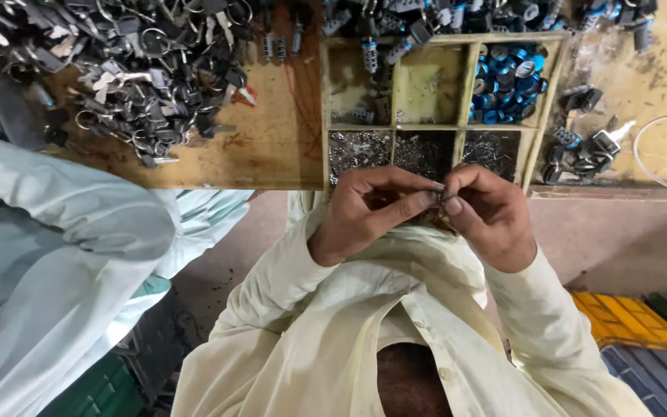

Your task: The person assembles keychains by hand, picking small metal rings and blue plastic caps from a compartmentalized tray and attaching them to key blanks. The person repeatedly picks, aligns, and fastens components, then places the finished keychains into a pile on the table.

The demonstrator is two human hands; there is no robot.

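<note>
2 hands (372, 212), 1 tray (324, 116) (approx. 6 compartments).

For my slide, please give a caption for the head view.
Both hands pinch a small metal part beside a wooden compartment tray.

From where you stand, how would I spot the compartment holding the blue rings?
Find the shallow wooden divider tray on the workbench, just beyond the person's two hands. Look to its upper right compartment, piled with small round blue metal rings. Its neighbours hold only grey pins or sit nearly bare.
</note>
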